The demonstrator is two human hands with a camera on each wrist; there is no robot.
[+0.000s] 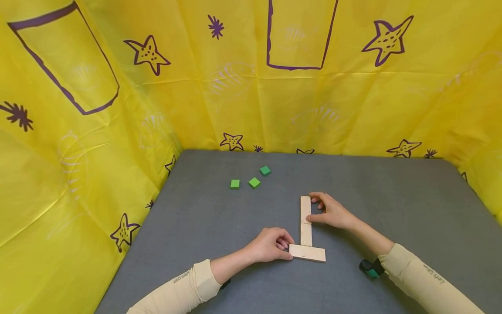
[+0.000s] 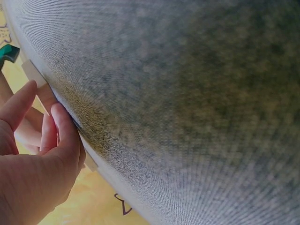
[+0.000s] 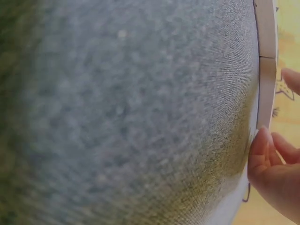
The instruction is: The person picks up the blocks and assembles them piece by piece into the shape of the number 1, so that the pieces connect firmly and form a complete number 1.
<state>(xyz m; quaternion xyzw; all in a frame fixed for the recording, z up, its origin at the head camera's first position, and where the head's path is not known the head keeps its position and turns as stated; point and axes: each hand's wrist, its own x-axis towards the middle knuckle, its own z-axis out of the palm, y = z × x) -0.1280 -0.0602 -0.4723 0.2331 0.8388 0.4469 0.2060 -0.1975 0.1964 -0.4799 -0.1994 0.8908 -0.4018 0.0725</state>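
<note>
Three pale wooden blocks lie flat on the grey table. In the head view, the crosswise wooden block (image 1: 307,253) is nearest, and a middle wooden block (image 1: 306,234) runs away from its far side. A far wooden block (image 1: 305,208) continues that line, end to end. My left hand (image 1: 270,245) pinches the left end of the crosswise block between thumb and index finger. At the right side of the far block, my right hand (image 1: 332,212) has its thumb near the seam and its fingertips by the far end. The right wrist view shows fingertips (image 3: 260,140) touching this block's end.
Three small green square blocks lie farther back: a light green one (image 1: 235,184), another light green one (image 1: 254,182) and a darker green one (image 1: 265,170). Yellow patterned cloth (image 1: 243,109) rises along the table's back and sides.
</note>
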